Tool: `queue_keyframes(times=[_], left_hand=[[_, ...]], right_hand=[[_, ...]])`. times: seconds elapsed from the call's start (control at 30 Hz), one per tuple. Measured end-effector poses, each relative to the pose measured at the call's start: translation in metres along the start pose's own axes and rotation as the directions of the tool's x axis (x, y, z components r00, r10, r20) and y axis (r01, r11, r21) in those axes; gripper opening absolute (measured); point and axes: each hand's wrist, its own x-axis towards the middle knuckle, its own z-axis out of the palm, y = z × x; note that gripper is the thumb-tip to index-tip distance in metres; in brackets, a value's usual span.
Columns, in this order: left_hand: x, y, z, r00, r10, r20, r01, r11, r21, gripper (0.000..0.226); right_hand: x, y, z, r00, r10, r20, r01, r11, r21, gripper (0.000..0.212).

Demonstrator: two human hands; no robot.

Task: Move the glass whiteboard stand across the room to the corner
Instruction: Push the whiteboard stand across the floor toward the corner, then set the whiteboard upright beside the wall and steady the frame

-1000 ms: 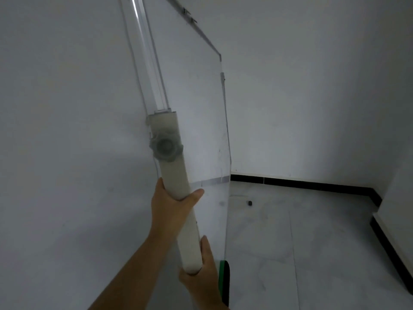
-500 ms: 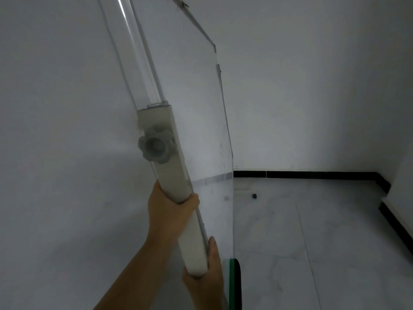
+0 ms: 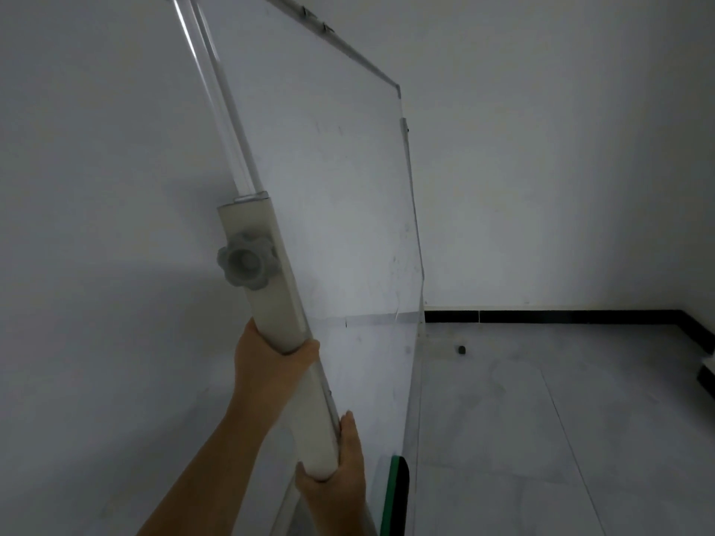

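Note:
The glass whiteboard stand (image 3: 340,210) is tilted, with its top leaning to the upper left, close to the white wall on the left. It has a clear glass panel, a white post with a grey star knob (image 3: 247,265), and a metal inner tube above the post. My left hand (image 3: 271,367) is wrapped around the post just below the knob. My right hand (image 3: 340,473) grips the post's lower end, thumb up along it. The stand's base is out of view.
The floor (image 3: 541,439) is pale marble tile, with a black baseboard (image 3: 561,316) along the far wall that meets the room corner at the right. A small dark object (image 3: 461,349) lies on the floor near the far wall. A green-and-black strip (image 3: 395,493) shows at the glass's lower edge.
The panel has turned a little, so more of its face shows, and the knob has shifted slightly left and down. Both hands hold the same places on the post.

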Motion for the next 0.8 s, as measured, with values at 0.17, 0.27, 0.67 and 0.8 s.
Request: queue_keyframes(times=[0.17, 0.27, 0.67, 0.8], left_hand=[[0.047, -0.025, -0.020, 0.999, -0.047, 0.011, 0.047, 0.999, -0.002, 0.052], [0.068, -0.038, -0.022, 0.998, -0.042, -0.037, 0.043, 0.999, 0.028, 0.054], [0.121, -0.056, 0.004, 0.980, -0.139, -0.140, 0.134, 0.990, -0.051, 0.032], [0.121, -0.058, 0.015, 0.978, -0.115, -0.174, 0.099, 0.990, -0.101, 0.038]], right_hand=[[0.030, 0.004, 0.043, 0.994, 0.038, 0.100, -0.042, 0.998, 0.035, 0.113], [0.048, 0.009, 0.056, 0.981, 0.044, 0.191, -0.045, 0.999, 0.002, 0.132], [0.114, 0.022, 0.069, 0.886, -0.430, 0.174, 0.463, 0.816, -0.345, 0.094], [0.115, 0.025, 0.059, 0.916, -0.280, 0.287, 0.390, 0.786, -0.479, 0.114]])
